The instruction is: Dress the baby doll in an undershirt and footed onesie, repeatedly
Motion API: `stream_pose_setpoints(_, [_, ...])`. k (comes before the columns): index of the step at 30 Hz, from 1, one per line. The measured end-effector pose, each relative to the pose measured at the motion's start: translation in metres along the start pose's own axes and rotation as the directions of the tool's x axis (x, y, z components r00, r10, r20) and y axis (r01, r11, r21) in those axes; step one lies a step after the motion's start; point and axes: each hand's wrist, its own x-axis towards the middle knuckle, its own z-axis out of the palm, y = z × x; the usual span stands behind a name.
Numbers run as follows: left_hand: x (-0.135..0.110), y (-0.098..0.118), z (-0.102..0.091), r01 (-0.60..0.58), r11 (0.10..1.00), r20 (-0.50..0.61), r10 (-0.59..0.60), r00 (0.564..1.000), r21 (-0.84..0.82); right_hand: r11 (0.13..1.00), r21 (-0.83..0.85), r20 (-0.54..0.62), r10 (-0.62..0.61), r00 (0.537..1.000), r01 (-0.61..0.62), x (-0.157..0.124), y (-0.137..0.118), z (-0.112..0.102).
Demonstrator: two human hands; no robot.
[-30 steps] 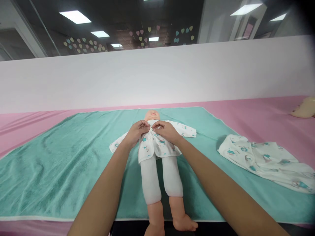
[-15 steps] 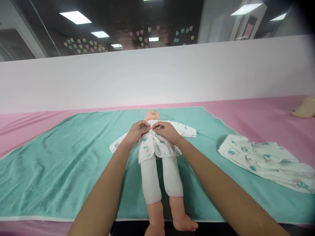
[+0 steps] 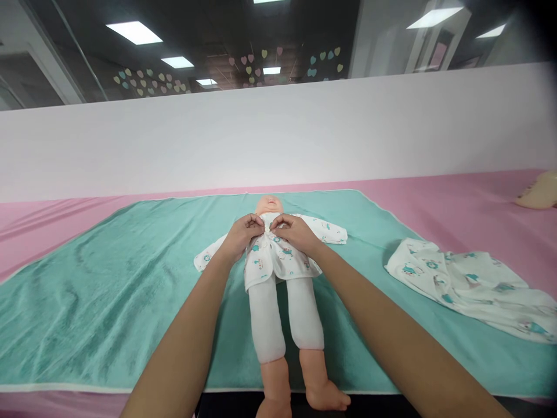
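A baby doll [image 3: 270,204] lies on its back, head away from me and feet at the near edge. It wears a white printed baby shirt [image 3: 300,268] with long sleeves spread to both sides. At the chest, my left hand [image 3: 244,233] pinches one front edge of the shirt. Opposite it, my right hand [image 3: 296,231] is closed on the other front edge. A small pale button [image 3: 267,230] shows between my fingertips. Below that point the shirt fronts part over white-covered legs [image 3: 267,319] with bare feet.
A teal towel [image 3: 108,290] lies under the doll on a pink cover [image 3: 456,200]. White printed baby clothing [image 3: 472,287] rests crumpled on the right. A pale object [image 3: 538,190] sits at the far right edge. Behind stands a low white wall [image 3: 261,142].
My right fingertips have shifted slightly to the right, and a little more of the button area shows between the hands. The doll stays in place.
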Motion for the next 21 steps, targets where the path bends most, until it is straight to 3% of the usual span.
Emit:
stream_pose_setpoints(5, [-0.005,0.004,0.002,-0.004,1.000,0.024,0.004,1.000,0.008,0.999,-0.026,0.072,0.023,0.997,-0.021,-0.003,-0.006,-0.001])
stream_pose_setpoints(8, [-0.016,0.011,0.000,0.019,0.995,0.089,-0.027,0.996,0.099,0.967,-0.253,0.148,0.074,0.986,-0.035,-0.011,-0.013,0.000])
stream_pose_setpoints(12, [-0.029,0.019,-0.003,0.042,0.972,0.187,-0.087,0.978,0.232,0.839,-0.544,0.139,0.080,0.987,0.008,-0.021,-0.022,0.003])
stream_pose_setpoints(16, [-0.033,0.020,-0.005,0.055,0.954,0.220,-0.124,0.968,0.296,0.747,-0.665,0.120,0.127,0.985,-0.015,-0.027,-0.028,0.011])
stream_pose_setpoints(21, [-0.031,0.019,-0.007,0.057,0.940,0.271,-0.155,0.950,0.337,0.557,-0.830,0.039,0.044,0.998,0.008,-0.035,-0.033,0.029])
